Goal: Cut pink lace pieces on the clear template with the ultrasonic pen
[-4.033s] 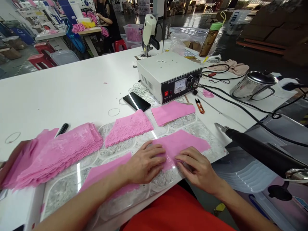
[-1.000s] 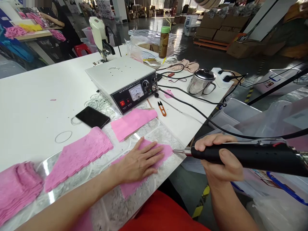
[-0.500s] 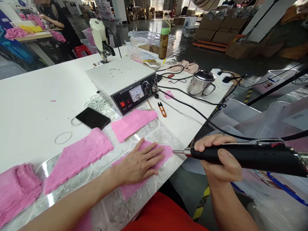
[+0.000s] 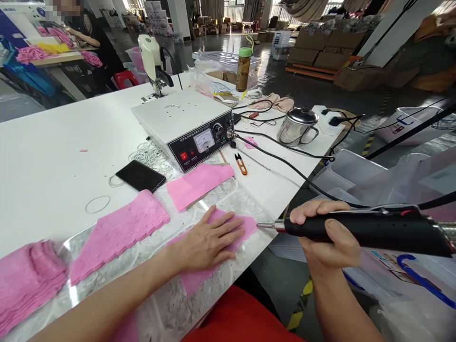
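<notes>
My left hand (image 4: 210,241) lies flat, fingers spread, on a pink fabric piece (image 4: 194,281) and presses it to the clear plastic mat (image 4: 174,304). Wrapped in my right hand (image 4: 331,237) is a black handheld ultrasonic welder (image 4: 388,230). Its thin metal tip touches the right-hand corner of that fabric piece. Behind my left hand rests another pink fabric piece (image 4: 199,184). Further left are a fanned stack of pink pieces (image 4: 121,232) and a thicker pink stack (image 4: 30,285).
The welder's control box (image 4: 185,126) stands at mid-table, its cable (image 4: 292,164) running right. Around it are a phone (image 4: 141,175), thread snips (image 4: 241,164), a steel mug (image 4: 298,126) and a bottle (image 4: 243,71). Plastic bins (image 4: 356,166) stand beyond the right edge. A person (image 4: 94,47) sits at back left.
The view has shifted slightly, so the scene sits a little lower and further right. My left hand stays flat on the fabric, and the welder tip remains at its corner.
</notes>
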The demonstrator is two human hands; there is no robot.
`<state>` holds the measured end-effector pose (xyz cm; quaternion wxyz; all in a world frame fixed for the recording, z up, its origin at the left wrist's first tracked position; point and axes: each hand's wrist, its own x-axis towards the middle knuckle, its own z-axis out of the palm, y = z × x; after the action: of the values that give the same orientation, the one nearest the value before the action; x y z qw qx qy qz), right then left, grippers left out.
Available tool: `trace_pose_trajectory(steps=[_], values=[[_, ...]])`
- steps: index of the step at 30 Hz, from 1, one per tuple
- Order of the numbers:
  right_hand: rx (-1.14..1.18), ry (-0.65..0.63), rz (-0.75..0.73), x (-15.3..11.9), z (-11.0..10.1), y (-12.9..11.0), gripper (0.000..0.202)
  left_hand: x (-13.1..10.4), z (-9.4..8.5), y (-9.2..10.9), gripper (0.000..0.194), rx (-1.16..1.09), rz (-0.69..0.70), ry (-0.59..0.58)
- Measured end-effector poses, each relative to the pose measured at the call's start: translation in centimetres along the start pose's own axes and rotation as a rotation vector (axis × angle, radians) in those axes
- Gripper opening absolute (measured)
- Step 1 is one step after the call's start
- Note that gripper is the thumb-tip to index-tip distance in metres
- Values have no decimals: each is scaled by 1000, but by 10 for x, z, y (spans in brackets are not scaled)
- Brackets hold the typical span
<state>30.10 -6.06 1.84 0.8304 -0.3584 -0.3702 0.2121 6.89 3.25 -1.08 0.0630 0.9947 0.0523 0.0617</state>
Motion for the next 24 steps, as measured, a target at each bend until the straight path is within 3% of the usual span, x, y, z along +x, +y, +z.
trace_pose_trajectory(steps=[9,17,24], values=[[-49,54,-5,2,1,-6,12,-6,-13,3,56,-37,-51,-17],[-40,79,17,-1,5,-2,15,-75,-30,29,55,76,-230,44],[35,25,49,-1,43,17,14,-110,-28,59,57,182,-375,40]])
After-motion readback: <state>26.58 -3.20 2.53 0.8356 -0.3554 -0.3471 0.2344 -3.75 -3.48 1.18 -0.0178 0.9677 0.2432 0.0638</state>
